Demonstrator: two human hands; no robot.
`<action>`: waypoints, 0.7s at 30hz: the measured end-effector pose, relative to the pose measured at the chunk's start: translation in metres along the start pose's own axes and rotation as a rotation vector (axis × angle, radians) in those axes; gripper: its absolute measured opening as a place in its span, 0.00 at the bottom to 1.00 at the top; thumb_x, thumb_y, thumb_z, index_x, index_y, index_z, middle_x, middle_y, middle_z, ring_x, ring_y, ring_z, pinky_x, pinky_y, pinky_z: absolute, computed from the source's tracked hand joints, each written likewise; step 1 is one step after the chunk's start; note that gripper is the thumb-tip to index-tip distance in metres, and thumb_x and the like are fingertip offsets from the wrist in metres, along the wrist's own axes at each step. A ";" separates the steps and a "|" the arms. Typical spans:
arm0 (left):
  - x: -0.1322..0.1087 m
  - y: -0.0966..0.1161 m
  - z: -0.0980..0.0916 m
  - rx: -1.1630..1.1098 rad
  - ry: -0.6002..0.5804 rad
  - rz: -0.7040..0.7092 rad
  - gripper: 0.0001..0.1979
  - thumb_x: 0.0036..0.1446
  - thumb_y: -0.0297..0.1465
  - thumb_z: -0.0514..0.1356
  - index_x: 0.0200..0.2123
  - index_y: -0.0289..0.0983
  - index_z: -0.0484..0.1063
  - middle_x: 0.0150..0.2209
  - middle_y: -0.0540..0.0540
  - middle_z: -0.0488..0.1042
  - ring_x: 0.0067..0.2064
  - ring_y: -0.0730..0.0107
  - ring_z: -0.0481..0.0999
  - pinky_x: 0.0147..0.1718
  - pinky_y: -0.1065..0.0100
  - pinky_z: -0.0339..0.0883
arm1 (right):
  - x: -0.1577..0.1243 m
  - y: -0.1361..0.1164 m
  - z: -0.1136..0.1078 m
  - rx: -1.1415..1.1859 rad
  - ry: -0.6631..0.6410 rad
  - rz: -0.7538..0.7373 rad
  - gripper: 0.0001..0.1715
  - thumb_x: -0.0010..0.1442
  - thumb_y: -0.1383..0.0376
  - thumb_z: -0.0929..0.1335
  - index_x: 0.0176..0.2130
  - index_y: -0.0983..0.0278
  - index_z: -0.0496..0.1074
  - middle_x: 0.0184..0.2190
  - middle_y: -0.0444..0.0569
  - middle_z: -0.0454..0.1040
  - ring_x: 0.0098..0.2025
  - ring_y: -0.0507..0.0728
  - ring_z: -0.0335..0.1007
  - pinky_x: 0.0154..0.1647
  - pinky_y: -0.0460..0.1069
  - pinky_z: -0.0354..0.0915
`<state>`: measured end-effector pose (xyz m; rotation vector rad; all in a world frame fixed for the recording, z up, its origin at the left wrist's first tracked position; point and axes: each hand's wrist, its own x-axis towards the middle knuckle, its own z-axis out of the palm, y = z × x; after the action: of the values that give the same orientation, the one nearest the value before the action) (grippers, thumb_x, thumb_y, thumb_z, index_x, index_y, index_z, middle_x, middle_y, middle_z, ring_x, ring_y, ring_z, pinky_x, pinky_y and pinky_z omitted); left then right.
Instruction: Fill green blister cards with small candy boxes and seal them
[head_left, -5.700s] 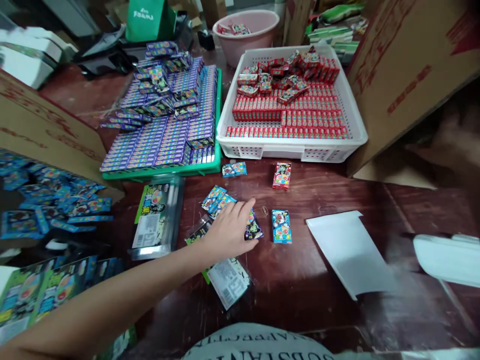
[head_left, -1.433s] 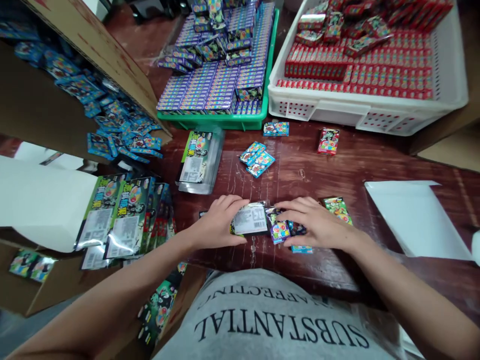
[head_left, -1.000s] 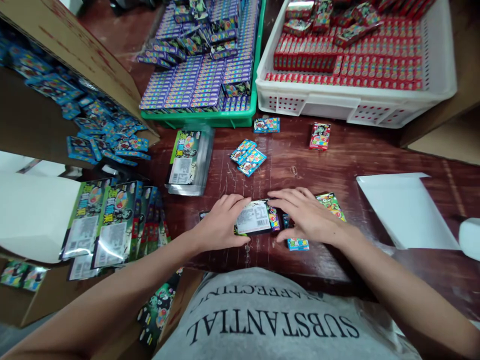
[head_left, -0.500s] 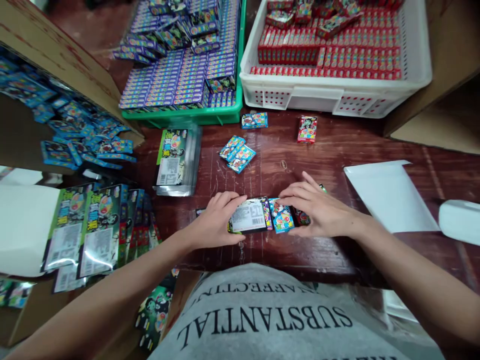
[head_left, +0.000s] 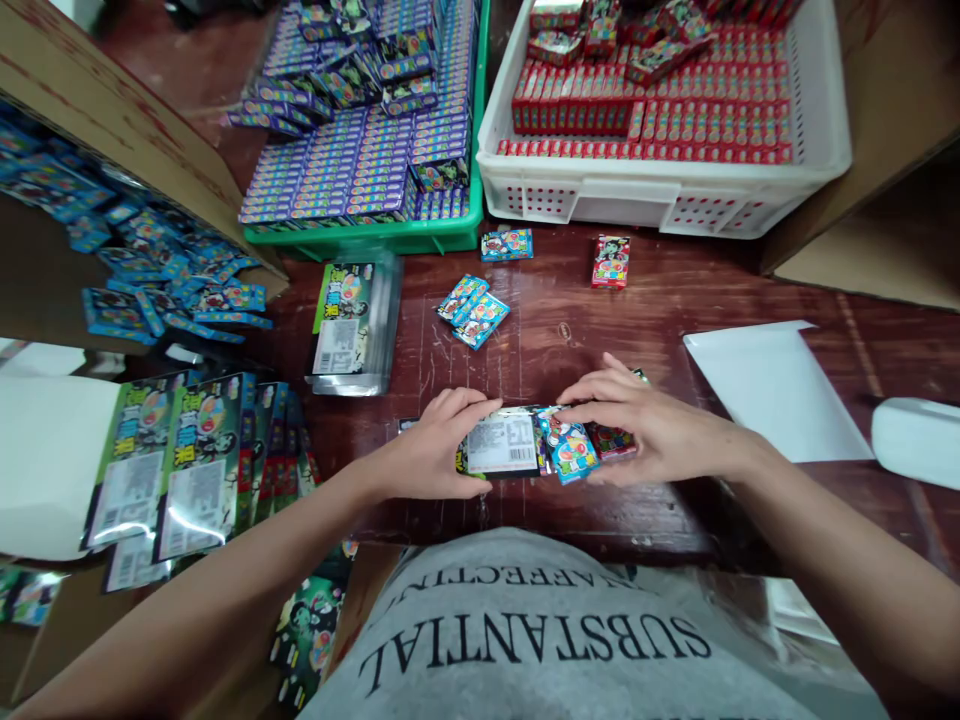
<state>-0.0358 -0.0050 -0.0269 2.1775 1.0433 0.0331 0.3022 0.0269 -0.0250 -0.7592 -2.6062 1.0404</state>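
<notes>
My left hand (head_left: pixel 427 450) is closed around a flat, clear plastic pack (head_left: pixel 504 446) with a white barcode label, lying level in front of me. Between thumb and fingers, my right hand (head_left: pixel 649 425) grips a small blue printed box (head_left: pixel 571 452), which sits tilted against the pack's right end. Under the right palm is a red printed box (head_left: pixel 613 442), partly covered by the fingers. A sliver of purple shows at the pack's open end; the rest of its contents is hidden by the label.
Loose blue boxes (head_left: pixel 481 318) and one red box (head_left: pixel 610 262) lie beyond my hands. A stack of clear sleeves (head_left: pixel 382 320) stands left of them. Behind are a green crate (head_left: pixel 450 232) and a white crate (head_left: pixel 742 205). Filled packs (head_left: pixel 199 470) lean at left; white sheet (head_left: pixel 780 400) at right.
The blue box has turned from nearly straight to tilted and shifted slightly right and toward me. The pack has also moved a little right and toward me, with both hands still on these things.
</notes>
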 end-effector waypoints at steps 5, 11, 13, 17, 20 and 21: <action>-0.001 0.003 0.002 -0.042 0.022 -0.018 0.48 0.49 0.39 0.70 0.69 0.43 0.51 0.64 0.40 0.57 0.65 0.51 0.59 0.66 0.48 0.57 | 0.001 -0.002 0.007 -0.012 0.072 0.012 0.39 0.56 0.54 0.76 0.63 0.50 0.66 0.59 0.50 0.70 0.61 0.66 0.66 0.72 0.75 0.34; -0.004 0.004 0.001 -0.109 0.014 -0.006 0.50 0.47 0.38 0.71 0.70 0.46 0.51 0.63 0.41 0.57 0.65 0.48 0.60 0.65 0.46 0.59 | -0.005 -0.005 0.004 0.091 0.045 0.001 0.40 0.53 0.54 0.77 0.62 0.53 0.68 0.58 0.51 0.69 0.60 0.64 0.66 0.72 0.73 0.30; -0.006 0.006 0.001 -0.134 0.009 0.001 0.50 0.47 0.38 0.71 0.70 0.47 0.51 0.64 0.41 0.57 0.65 0.48 0.60 0.65 0.46 0.59 | -0.008 -0.005 0.001 0.109 0.063 -0.005 0.40 0.54 0.55 0.77 0.62 0.54 0.67 0.58 0.51 0.69 0.61 0.64 0.66 0.72 0.72 0.31; -0.009 0.009 -0.002 -0.157 0.027 -0.017 0.49 0.47 0.37 0.72 0.69 0.47 0.52 0.63 0.41 0.57 0.66 0.51 0.59 0.66 0.48 0.58 | -0.013 -0.005 -0.003 0.150 0.048 -0.005 0.40 0.55 0.53 0.77 0.62 0.55 0.67 0.59 0.52 0.68 0.61 0.64 0.66 0.73 0.71 0.33; -0.008 0.017 -0.002 -0.170 0.008 -0.016 0.49 0.47 0.37 0.72 0.69 0.47 0.52 0.64 0.42 0.56 0.66 0.51 0.59 0.66 0.49 0.59 | -0.009 -0.007 -0.001 0.116 0.055 0.004 0.39 0.56 0.53 0.77 0.62 0.54 0.67 0.58 0.52 0.69 0.61 0.64 0.66 0.72 0.72 0.33; -0.006 0.020 -0.002 -0.169 0.008 -0.019 0.49 0.48 0.38 0.71 0.69 0.46 0.51 0.64 0.42 0.56 0.66 0.52 0.59 0.66 0.50 0.59 | -0.006 -0.007 0.001 0.092 0.070 0.006 0.38 0.56 0.52 0.77 0.62 0.54 0.67 0.58 0.51 0.69 0.60 0.64 0.67 0.72 0.73 0.33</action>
<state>-0.0266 -0.0167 -0.0117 2.0165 1.0279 0.1173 0.3042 0.0182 -0.0209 -0.7682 -2.4807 1.1067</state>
